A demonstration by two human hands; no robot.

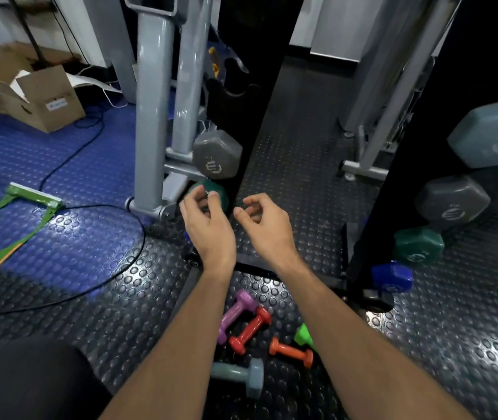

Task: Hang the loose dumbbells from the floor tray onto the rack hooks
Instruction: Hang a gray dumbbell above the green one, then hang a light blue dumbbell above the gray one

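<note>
**Both hands empty at the rack's foot**

Down low, both forearms reach forward over studded black matting. Left hand (208,221) has its fingers loosely curled in front of a dark green dumbbell (216,194) sitting low on the left rack post (250,86); contact with it cannot be told, and nothing is plainly held. Right hand (264,221) hangs just beside the left, fingers also slack and bent, holding nothing.

Loose dumbbells lie on the floor between and under the forearms: purple (235,315), red (250,330) touching it, orange (291,351), bright green (304,334) partly hidden by the right arm, and a grey-blue one (241,377) nearest the camera. No tray edge can be made out under them.

Left post: a grey hex dumbbell (217,154) hangs above the dark green one; two bare hooks (232,86) higher up.

Right post (399,177): from top down, pale blue-grey (493,133), grey (454,200), green (419,245), blue (393,277).

Off left: blue matting, open cardboard box (44,98), black cable (69,159), green frame (14,216) flat on the floor. Grey machine uprights (150,101) stand just behind the left post.
</note>
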